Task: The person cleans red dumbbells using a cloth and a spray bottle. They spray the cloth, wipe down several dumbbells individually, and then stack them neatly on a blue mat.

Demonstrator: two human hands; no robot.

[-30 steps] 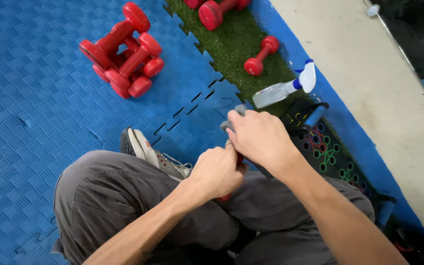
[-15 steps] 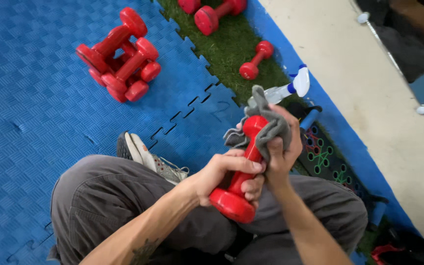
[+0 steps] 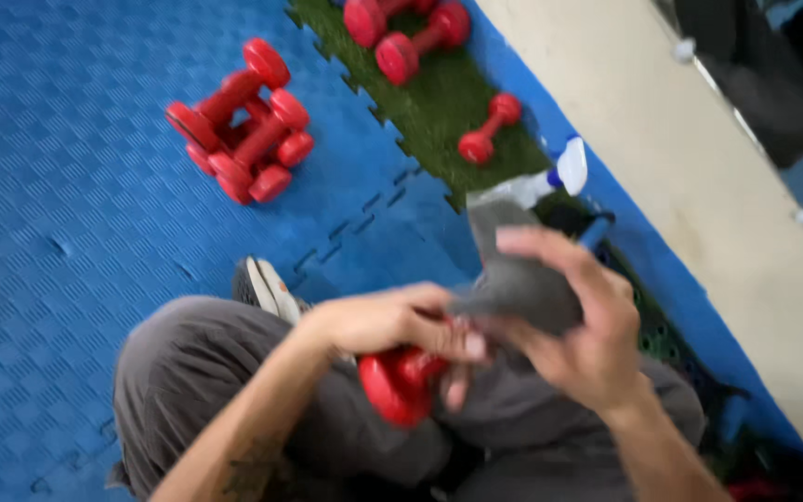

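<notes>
The left hand (image 3: 378, 321) gripped 1 red dumbbell (image 3: 397, 381); the right hand (image 3: 578, 325) closed on a grey cloth (image 3: 513, 279), wiping unfinished, I think.

A home-gym or fitness corner, seen from the floor where you sat.

Beyond your fingertips lay interlocking blue foam mats (image 3: 67, 186), the puzzle-edged kind used for exercise floors, with a strip of green artificial turf (image 3: 439, 102) set into them. A pile of red dumbbells (image 3: 243, 121) sat on the mat well past your left fingers, and more red dumbbells (image 3: 488, 130) rested on the turf. A spray bottle (image 3: 536, 183) lay just past your right fingers.
</notes>
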